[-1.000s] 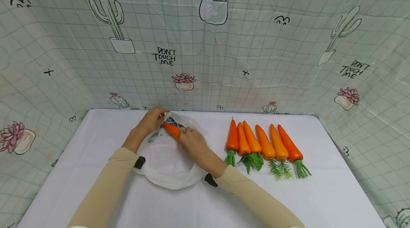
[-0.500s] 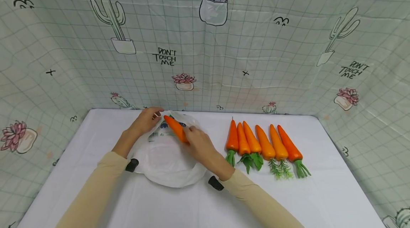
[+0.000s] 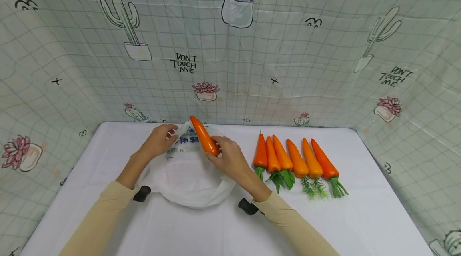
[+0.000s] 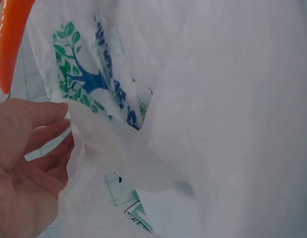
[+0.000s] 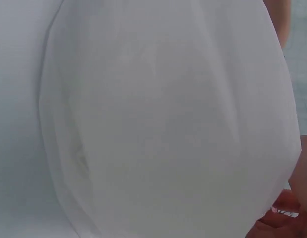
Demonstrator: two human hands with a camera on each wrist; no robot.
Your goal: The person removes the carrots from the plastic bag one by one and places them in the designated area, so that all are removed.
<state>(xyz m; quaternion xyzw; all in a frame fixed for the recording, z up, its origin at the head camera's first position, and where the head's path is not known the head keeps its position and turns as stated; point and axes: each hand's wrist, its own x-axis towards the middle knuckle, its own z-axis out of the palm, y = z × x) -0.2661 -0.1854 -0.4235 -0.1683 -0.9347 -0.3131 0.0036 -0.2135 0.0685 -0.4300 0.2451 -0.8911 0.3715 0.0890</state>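
Observation:
A white plastic bag [image 3: 187, 178] with blue and green print lies on the white table [image 3: 108, 144], its mouth at the far side. My left hand [image 3: 160, 140] pinches the bag's rim at the mouth; the left wrist view shows this hand [image 4: 24, 163] against the printed bag [image 4: 193, 124]. My right hand [image 3: 230, 158] grips the thick end of an orange carrot [image 3: 203, 138], whose tip points up and away above the bag's mouth. That carrot [image 4: 9, 39] shows at the top left of the left wrist view. The right wrist view is filled by the bag [image 5: 168, 124].
Several orange carrots [image 3: 291, 158] with green tops lie side by side to the right of the bag, tips pointing away. A cactus-print curtain [image 3: 252, 68] walls the table at the back and on both sides. The table's near part is bare white cloth.
My right hand has raised the carrot at the bag's mouth, so more of it shows and its tip stands higher. My left hand stays on the bag's rim.

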